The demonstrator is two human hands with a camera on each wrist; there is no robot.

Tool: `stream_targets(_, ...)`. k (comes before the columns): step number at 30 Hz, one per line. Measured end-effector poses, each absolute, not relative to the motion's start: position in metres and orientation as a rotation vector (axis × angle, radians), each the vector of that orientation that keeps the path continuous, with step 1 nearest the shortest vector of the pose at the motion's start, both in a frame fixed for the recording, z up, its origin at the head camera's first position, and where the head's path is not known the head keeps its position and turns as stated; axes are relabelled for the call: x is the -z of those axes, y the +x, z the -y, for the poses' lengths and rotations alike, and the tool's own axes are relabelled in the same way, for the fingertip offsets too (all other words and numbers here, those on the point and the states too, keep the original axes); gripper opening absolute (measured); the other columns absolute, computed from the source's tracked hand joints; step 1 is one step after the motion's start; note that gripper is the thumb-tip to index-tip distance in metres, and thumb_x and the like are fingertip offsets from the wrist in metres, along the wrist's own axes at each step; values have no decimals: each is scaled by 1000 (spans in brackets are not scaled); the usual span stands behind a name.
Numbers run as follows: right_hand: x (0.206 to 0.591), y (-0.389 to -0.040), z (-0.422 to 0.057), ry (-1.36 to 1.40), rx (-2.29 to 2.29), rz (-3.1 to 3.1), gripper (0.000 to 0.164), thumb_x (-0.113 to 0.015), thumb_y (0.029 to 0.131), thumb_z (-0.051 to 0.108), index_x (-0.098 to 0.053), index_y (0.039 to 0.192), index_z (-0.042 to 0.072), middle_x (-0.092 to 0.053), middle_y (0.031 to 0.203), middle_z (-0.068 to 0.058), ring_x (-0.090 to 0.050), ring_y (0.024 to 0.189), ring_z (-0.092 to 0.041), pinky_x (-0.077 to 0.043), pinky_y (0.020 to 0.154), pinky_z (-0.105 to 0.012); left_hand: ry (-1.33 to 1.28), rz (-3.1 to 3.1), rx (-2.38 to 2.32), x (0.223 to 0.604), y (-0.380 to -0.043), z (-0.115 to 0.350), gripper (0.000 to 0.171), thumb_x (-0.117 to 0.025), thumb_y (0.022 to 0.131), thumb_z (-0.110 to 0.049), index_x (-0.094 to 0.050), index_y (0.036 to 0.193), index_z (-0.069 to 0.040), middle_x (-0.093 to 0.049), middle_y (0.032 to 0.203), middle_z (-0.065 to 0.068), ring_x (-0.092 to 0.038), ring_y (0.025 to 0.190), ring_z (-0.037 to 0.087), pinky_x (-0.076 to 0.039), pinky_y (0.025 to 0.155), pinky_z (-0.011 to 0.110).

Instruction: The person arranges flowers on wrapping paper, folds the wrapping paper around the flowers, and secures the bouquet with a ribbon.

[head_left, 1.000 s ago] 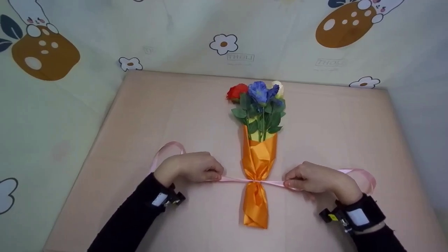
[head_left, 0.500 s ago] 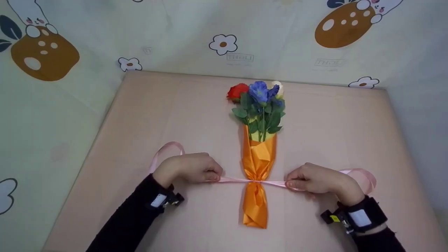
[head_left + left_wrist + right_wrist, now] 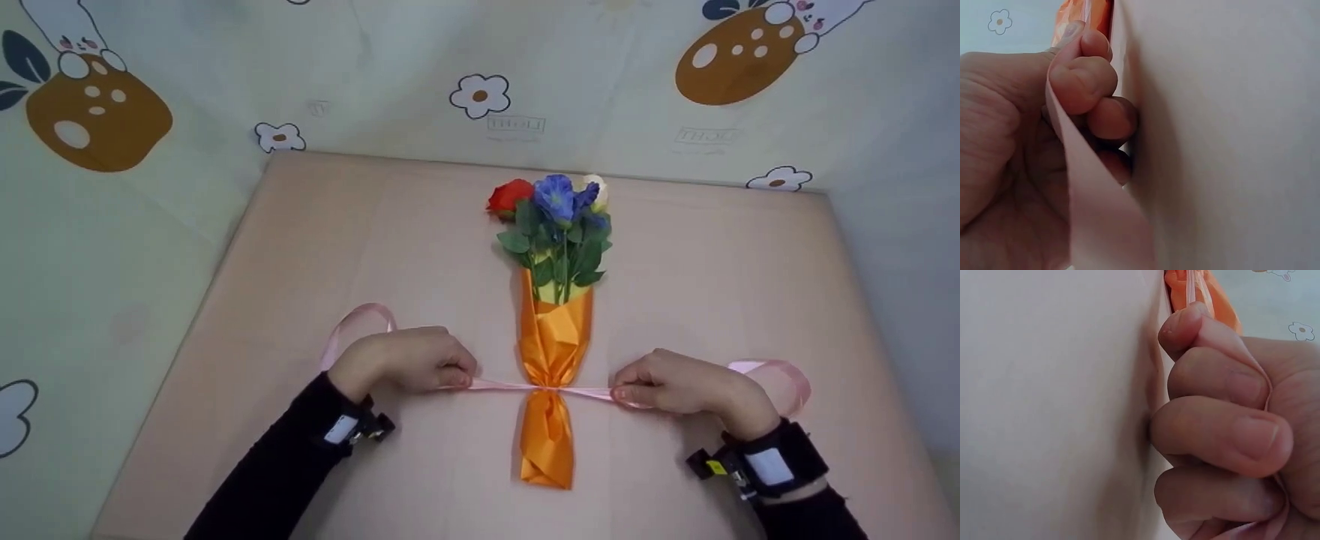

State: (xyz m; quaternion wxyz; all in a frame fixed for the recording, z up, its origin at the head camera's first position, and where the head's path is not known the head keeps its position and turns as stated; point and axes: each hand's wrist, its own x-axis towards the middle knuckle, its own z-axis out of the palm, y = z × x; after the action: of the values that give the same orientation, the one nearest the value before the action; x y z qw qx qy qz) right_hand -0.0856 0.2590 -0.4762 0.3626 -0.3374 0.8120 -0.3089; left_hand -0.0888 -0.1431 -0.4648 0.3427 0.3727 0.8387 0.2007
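Note:
A bouquet wrapped in shiny orange paper (image 3: 555, 337) lies upright in the head view, its red, blue and cream flowers (image 3: 553, 196) toward the back. Around its gathered waist runs a pink ribbon (image 3: 502, 385), stretched taut to both sides. My left hand (image 3: 420, 358) pinches the ribbon left of the bouquet between thumb and forefinger. In the left wrist view the ribbon's tail (image 3: 1095, 197) hangs down past the curled fingers. To the right of the bouquet, my right hand (image 3: 679, 381) pinches the other side, its fingers (image 3: 1213, 430) curled with the ribbon passing through the palm.
A pinkish-beige table (image 3: 390, 240) lies under everything. Loose ribbon loops stand out behind the left wrist and beside the right wrist, the right one a pale pink loop (image 3: 793, 390). A patterned cloth wall (image 3: 390, 75) rises behind the table's back edge.
Both hands stay almost still, the right one shifted very slightly to the right. The ribbon remains taut and the bouquet has not moved.

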Motion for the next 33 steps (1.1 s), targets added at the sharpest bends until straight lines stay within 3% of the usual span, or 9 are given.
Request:
stream_targets(8, 461, -91, -256, -798, 835, -2121, 21, -65, 103, 29, -74, 89, 16, -49, 65, 12, -43, 57, -2, -35, 56, -19, 842, -2185, -686, 459, -90, 140, 21, -58, 107, -31, -69, 93, -20, -57, 67, -8, -55, 61, 14, -45, 61, 28)
stream_targets(13, 451, -102, -255, -844, 911, -2087, 24, -61, 106, 28, -74, 97, 10, -59, 64, -3, -48, 56, -3, -40, 54, -19, 803, -2118, -853, 448, -93, 138, 32, -58, 106, -39, -68, 94, -12, -56, 63, -3, -55, 55, 15, -45, 56, 27)
stream_targets(15, 446, -106, -253, -876, 920, -2097, 25, -61, 106, 29, -74, 98, 10, -59, 64, -3, -48, 56, -2, -40, 53, -19, 844, -2133, -886, 441, -93, 137, 34, -62, 104, -42, -67, 88, -12, -51, 62, -2, -52, 55, 13, -42, 55, 25)
stream_targets(18, 432, -110, -247, -906, 945, -2132, 23, -68, 102, 31, -76, 93, 11, -51, 62, 7, -44, 56, 0, -36, 52, -19, 955, -2160, -928, 424, -97, 132, 30, -69, 98, -41, -65, 83, -16, -47, 65, -6, -46, 58, 9, -36, 55, 24)
stream_targets(23, 401, -117, -235, -943, 1002, -2154, 20, -79, 93, 23, -72, 76, 14, -45, 62, 8, -39, 54, 0, -31, 49, -19, 1136, -2117, -1078, 394, -108, 124, 15, -70, 93, -28, -65, 87, -14, -51, 70, -5, -48, 62, 11, -37, 56, 24)
stream_targets(28, 378, -120, -228, -955, 1056, -2141, 20, -76, 89, 9, -69, 71, 13, -41, 60, 9, -35, 52, 0, -28, 47, -19, 1212, -2057, -1323, 378, -119, 114, 13, -67, 96, -19, -66, 89, -8, -50, 74, -2, -46, 67, 15, -36, 60, 25)
stream_targets(33, 369, -122, -230, -949, 1098, -2131, 20, -73, 93, 5, -68, 75, 13, -44, 61, 8, -37, 48, 0, -30, 43, -18, 1124, -2097, -1424, 371, -121, 105, 14, -65, 99, -16, -66, 90, -7, -48, 73, -1, -43, 66, 17, -34, 60, 26)
